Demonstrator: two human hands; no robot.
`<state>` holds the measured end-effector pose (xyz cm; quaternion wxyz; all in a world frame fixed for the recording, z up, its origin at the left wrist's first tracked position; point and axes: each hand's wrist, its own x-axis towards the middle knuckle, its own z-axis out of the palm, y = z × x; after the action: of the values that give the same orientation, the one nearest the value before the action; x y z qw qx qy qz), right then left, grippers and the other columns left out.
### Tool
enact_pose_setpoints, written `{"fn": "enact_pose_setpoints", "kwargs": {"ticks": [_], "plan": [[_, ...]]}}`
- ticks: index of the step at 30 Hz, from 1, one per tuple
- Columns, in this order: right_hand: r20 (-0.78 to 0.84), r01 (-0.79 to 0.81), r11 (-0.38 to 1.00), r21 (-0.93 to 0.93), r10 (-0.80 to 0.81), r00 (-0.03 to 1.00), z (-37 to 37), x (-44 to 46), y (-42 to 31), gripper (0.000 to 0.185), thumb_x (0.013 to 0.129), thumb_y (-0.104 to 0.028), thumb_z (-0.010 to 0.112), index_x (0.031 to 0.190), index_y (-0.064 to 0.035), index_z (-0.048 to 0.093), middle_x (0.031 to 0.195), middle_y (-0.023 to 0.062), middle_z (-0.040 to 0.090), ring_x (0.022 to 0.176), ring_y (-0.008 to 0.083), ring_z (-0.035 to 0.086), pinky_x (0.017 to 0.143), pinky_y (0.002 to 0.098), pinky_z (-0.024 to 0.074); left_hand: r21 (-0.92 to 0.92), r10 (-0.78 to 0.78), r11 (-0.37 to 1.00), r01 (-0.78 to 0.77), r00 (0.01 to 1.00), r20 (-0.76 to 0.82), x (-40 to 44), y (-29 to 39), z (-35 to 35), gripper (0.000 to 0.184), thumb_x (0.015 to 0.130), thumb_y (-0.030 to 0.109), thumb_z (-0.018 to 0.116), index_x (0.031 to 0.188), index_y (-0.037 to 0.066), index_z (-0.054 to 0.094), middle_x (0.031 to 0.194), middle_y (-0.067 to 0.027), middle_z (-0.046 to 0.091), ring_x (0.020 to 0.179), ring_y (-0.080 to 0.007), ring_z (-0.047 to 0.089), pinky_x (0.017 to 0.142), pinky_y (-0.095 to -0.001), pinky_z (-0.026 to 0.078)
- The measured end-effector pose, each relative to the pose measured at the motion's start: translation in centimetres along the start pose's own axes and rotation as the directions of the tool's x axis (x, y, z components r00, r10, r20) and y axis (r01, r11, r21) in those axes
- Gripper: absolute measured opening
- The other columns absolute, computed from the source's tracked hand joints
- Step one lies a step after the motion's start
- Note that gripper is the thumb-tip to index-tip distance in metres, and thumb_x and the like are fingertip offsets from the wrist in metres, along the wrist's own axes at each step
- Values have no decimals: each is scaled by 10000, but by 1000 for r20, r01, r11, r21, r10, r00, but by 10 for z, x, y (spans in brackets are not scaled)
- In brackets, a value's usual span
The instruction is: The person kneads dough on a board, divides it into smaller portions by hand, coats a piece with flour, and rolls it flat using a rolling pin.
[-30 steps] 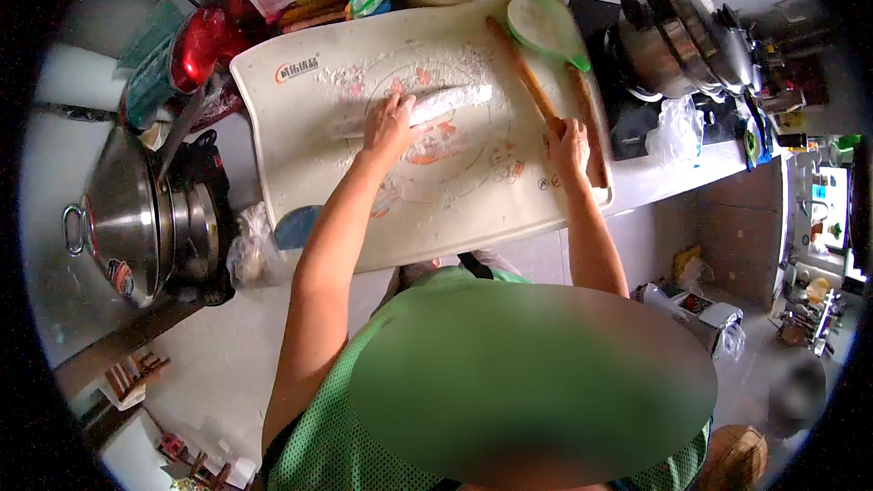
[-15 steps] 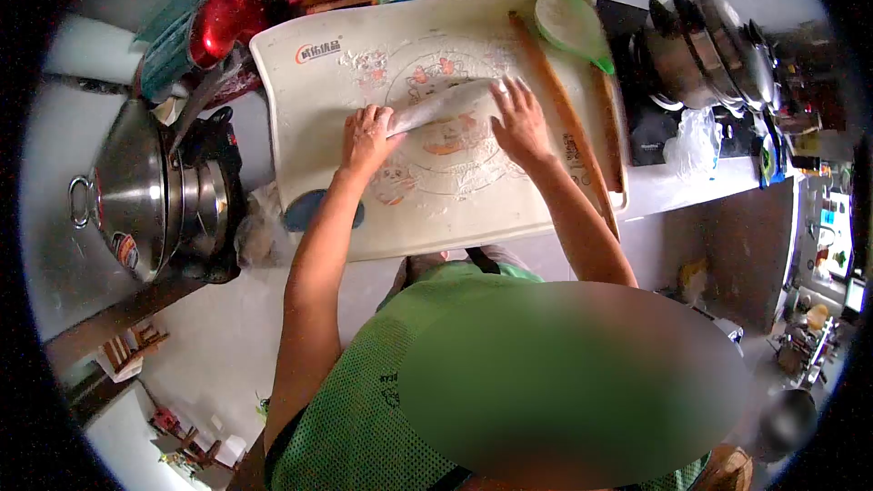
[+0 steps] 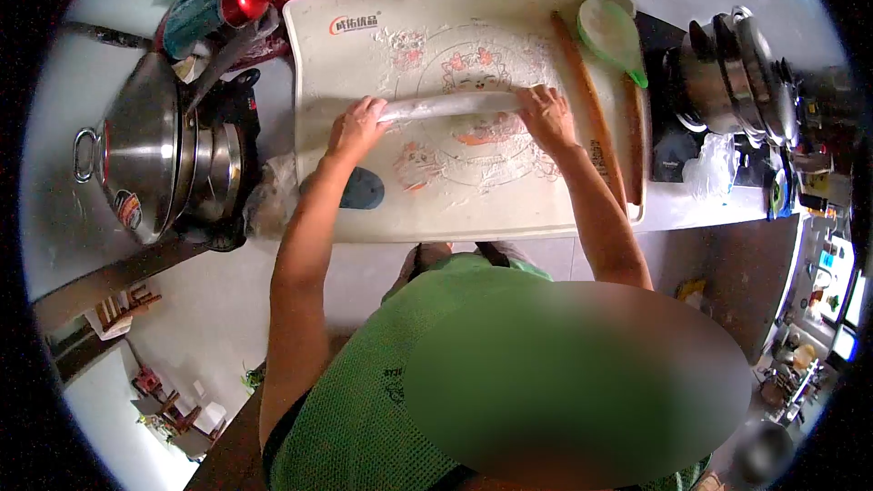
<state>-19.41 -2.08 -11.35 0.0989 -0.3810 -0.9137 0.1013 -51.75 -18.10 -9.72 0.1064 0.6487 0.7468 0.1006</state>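
The left hand [image 3: 357,130] is wrapped over one end of a white, floury roll [image 3: 452,106], its fingers bent around the top. The right hand [image 3: 546,118] covers the other end, fingers curled down over it, so the roll spans the gap between the two hands, lying nearly level from one to the other. Whether there is a stick inside the roll cannot be told.

Under both hands is a cream mat [image 3: 329,73] with a printed circle and cartoon figures; white powder [image 3: 482,171] is smeared on it between the hands, both in front of the roll and on the near side of it. Just nearer the body than the left hand, a dark blue-grey oval piece [image 3: 364,189] lies flat on the mat, partly behind the left forearm.

Just to the right of the right hand, a long wooden stick [image 3: 587,95] slants along the mat, and a second wooden rod [image 3: 634,150] lies beyond it near the mat's edge. Ahead and to the right of the same hand sits a green-rimmed scoop [image 3: 611,36].

Well to the left of the left hand stands a lidded metal pot [image 3: 150,150]; well to the right of the right hand, stacked metal pots [image 3: 714,82] and a clear plastic bag [image 3: 712,168] rest on the table [image 3: 677,198].
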Motion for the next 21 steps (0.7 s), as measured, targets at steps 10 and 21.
{"fn": "enact_pose_setpoints", "kwargs": {"ticks": [10,21], "plan": [[-113,33,999,12,-31,993,15,2,-57,644,868,-463,494,1413,-183,294,1429,148,313,1304,332,304,1088,519,173,20,-11,1000,16,976,-219,-6,65,11,546,834,209,561,1321,27,396,1297,-155,482,1239,-320,405,1047,-552,220],[23,-1,997,-79,3,1000,11,12,-66,644,862,-554,460,1410,-252,310,1457,144,263,1336,321,261,1054,597,150,43,-59,997,70,976,-208,11,72,30,673,843,454,548,1370,75,368,1422,-145,345,1344,-310,245,1064,-597,119]]}}
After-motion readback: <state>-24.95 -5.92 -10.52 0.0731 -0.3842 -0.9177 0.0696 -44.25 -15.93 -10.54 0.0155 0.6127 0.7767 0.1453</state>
